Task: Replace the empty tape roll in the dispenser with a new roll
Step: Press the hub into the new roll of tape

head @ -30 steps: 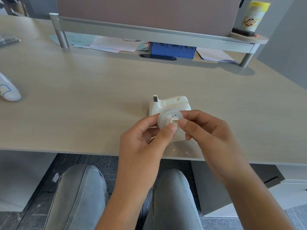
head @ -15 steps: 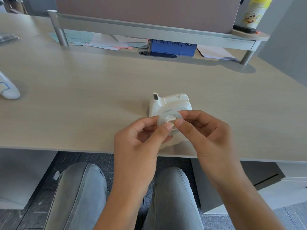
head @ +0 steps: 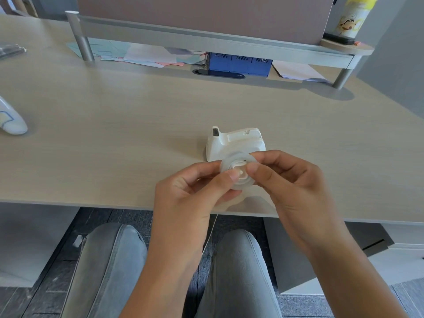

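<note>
A white tape dispenser (head: 234, 141) stands on the desk near its front edge, cutter at its left end. Just in front of it I hold a clear tape roll (head: 237, 167) with a white hub in its middle. My left hand (head: 195, 191) grips the roll from the left and below, thumb on its face. My right hand (head: 286, 180) pinches it from the right, thumb tip at the hub. A thin strand hangs down from the roll past the desk edge. Whether the dispenser holds a roll is hidden.
The light wood desk (head: 114, 134) has a raised shelf (head: 206, 40) at the back with papers (head: 142, 56) and a blue box (head: 241, 64) under it. A white object (head: 11, 120) lies at the left edge. A yellow-capped canister (head: 353, 17) stands back right.
Both hands with the roll have shifted slightly; my thumbs have moved over the hub on the roll's face. The dispenser has not moved.
</note>
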Tool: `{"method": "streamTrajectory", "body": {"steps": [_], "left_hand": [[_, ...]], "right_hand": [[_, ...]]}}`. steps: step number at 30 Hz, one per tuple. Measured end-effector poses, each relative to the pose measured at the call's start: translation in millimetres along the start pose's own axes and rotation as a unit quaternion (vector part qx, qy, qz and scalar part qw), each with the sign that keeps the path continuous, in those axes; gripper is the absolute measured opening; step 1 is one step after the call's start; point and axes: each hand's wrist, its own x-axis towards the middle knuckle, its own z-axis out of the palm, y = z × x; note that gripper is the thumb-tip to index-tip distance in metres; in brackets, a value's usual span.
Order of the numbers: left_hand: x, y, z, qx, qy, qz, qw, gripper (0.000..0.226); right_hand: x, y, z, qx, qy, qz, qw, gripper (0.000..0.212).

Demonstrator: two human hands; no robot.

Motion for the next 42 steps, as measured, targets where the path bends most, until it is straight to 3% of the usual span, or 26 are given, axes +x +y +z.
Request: {"method": "streamTrajectory", "body": {"steps": [13, 42], "left_hand": [[1.1, 0.5, 0.2, 0.010, -0.030, -0.006, 0.999, 0.028], [2.7, -0.9, -3.8, 0.025, -0.075, -0.003, 0.997, 0.026]], "right_hand": [[2.9, 2.3, -4.9, 0.116, -0.024, 0.069, 0.991, 0.032], [-0.8, 0.7, -6.8, 0.151, -0.023, 0.100, 0.983, 0.027]]}}
